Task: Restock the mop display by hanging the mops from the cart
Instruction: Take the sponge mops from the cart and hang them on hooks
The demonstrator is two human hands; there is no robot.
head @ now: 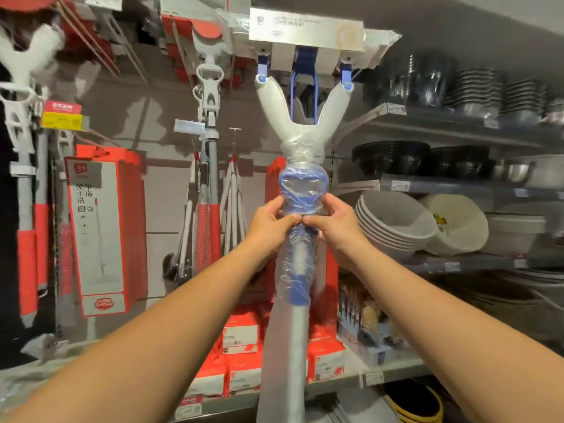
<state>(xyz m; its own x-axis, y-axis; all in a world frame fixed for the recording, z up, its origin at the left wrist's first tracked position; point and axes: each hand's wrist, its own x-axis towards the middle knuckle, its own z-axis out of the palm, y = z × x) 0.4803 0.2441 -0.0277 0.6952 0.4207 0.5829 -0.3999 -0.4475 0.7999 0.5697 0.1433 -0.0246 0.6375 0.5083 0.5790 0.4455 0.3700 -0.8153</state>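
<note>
Mop (302, 190) in clear plastic wrap is held upright before a shop display. The left hand (271, 222) and right hand (334, 227) both curl round its blue collar from opposite sides, fingertips almost meeting at the front. Below the hands the grey pole runs down and out of the frame. Above them a white Y-shaped fork (305, 129) rises to the flat mop head (305, 29), level with the display's top row; any hook there is hidden. Just to the left hang other mops (210, 148) with red grips, and beyond them a tall red-and-white box (97, 239). Behind the pole, red packs (241, 361) line the low shelf (393, 369). To the right, stacked grey basins (393, 224) and black bowls (390, 160) fill metal shelves (457, 261) — more dishes are piled above.
</note>
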